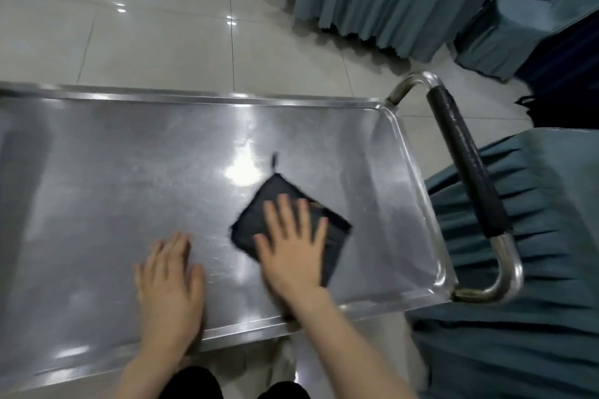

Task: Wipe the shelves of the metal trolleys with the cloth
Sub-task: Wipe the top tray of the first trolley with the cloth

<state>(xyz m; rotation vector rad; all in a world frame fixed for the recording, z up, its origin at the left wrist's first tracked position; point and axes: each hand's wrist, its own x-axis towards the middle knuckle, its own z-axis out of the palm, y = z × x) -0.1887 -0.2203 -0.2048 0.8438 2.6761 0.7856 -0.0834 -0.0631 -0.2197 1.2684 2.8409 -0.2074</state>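
Currently: top shelf of a metal trolley, wipe in hand. Right hand: fingers straight and spread, pressing flat on the folded cloth, nothing curled round it. Left hand: fingers straight, palm down on bare steel just beside the cloth, holding nothing. Cloth position: right half of the shelf, towards the near edge, apart from the raised rim and the black-sleeved handle. Method, as judged: even palm pressure, overlapping passes from rim to rim, cloth edge worked into the rounded corners, left hand steadying the trolley against rolling. Cloth, description: dark blue-grey, folded to a rough square lying corner-on, a small loop at its far corner. Shelf: brushed steel, streaked, with glare at the centre.
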